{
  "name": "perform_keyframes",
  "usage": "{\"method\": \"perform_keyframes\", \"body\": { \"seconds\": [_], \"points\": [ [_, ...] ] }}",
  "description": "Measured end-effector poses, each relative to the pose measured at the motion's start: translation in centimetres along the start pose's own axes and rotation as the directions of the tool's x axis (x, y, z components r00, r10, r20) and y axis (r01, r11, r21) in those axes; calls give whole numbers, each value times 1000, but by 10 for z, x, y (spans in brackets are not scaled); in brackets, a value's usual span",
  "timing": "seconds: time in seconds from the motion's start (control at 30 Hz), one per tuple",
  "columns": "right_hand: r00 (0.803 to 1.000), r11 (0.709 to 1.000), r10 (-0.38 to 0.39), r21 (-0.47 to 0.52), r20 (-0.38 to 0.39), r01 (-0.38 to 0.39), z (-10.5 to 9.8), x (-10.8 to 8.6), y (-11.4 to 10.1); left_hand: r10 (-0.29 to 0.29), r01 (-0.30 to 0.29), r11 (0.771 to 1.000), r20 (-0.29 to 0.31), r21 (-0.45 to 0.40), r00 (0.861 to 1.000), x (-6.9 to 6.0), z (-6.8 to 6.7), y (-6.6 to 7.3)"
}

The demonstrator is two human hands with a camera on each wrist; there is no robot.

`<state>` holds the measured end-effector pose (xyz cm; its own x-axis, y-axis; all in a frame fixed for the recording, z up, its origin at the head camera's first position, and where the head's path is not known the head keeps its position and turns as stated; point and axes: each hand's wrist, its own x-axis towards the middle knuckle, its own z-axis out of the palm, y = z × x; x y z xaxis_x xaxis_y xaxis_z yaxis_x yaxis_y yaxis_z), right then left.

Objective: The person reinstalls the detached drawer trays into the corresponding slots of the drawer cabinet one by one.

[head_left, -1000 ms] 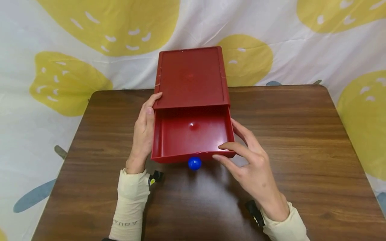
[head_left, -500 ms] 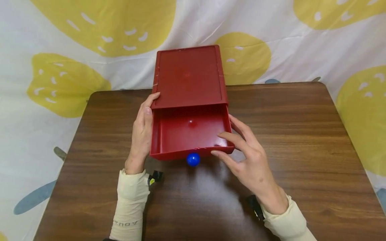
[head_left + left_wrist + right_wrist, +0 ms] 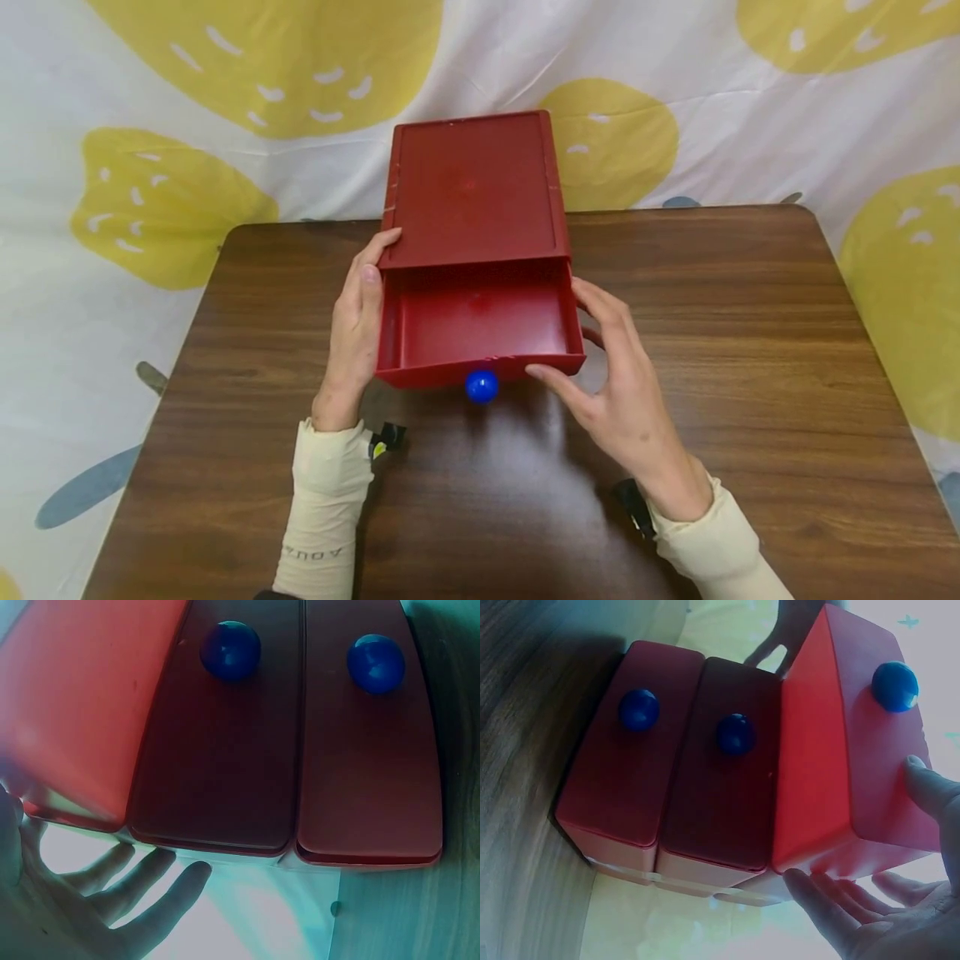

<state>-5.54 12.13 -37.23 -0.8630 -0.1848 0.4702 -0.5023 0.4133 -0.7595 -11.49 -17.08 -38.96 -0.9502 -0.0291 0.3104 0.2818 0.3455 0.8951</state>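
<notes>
A red plastic drawer cabinet stands on the table. Its top drawer is pulled partway out, with a blue ball knob on the front and nothing seen inside. My left hand rests along the cabinet's left side, fingers extended and one fingertip over the top edge. My right hand holds the drawer's right front corner, thumb on the front face and fingers along the side. In the right wrist view, two lower drawers with blue knobs, the middle drawer and the bottom drawer, sit closed.
The brown wooden table lies under the cabinet. Behind it hangs a white cloth with yellow fruit shapes. Black wrist devices, such as the left one, sit at the cream sleeves.
The top drawer has slid a little inward. My right index finger has left the drawer's inside and now lies along its outer side. My left hand has stayed in place.
</notes>
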Motion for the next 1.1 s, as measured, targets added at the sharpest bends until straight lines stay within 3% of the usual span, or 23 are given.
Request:
{"method": "perform_keyframes", "body": {
  "seconds": [0.87, 1.1],
  "points": [
    [999, 999, 31, 16, 6, -31, 1, 10, 8, 11, -10, 999, 19, -46, 1000, 0, 0, 1],
    [1000, 1000, -3, 28, -29, 4, 3, 13, 10, 14, -13, 999, 20, -43, 1000, 0, 1, 1]
  ]
}}
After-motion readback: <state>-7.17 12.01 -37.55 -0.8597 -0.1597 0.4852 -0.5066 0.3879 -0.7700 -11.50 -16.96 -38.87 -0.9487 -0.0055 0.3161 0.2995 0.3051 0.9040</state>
